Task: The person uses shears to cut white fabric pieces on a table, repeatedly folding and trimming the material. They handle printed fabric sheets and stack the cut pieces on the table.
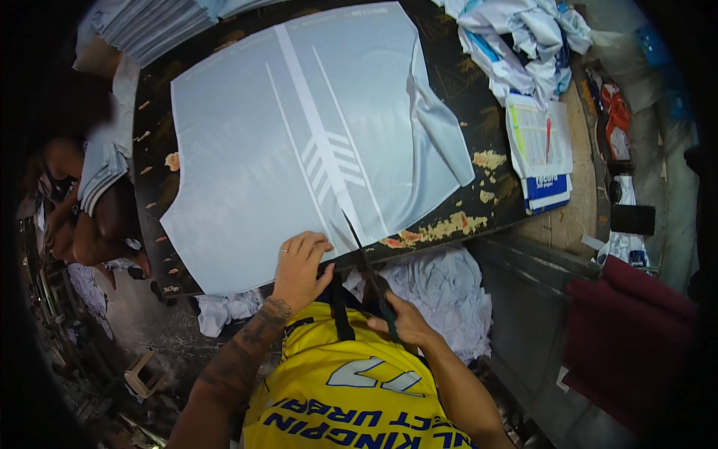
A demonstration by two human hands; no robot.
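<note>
A pale grey-white fabric panel (232, 165) with white stripes and chevrons lies spread on the dark table. My left hand (301, 263) rests on its near edge, fingers laid over the cloth and thumb apart from them. Large dark scissors (372, 278) are in my right hand (410, 323), just right of the left hand. Their blades point away from me, into a slit in the panel near the lower end of the central stripe. Cloth parts on both sides of the blades. The panel's right side is rumpled into a fold.
The table (449, 224) has chipped, peeling paint. Stacked folded fabric (153, 30) sits at far left, crumpled white-and-blue cloth (516, 41) at far right. Papers with a red pen (548, 133) lie over a blue book (546, 193). White cloth (441, 292) is heaped below. Another person (71, 217) sits left.
</note>
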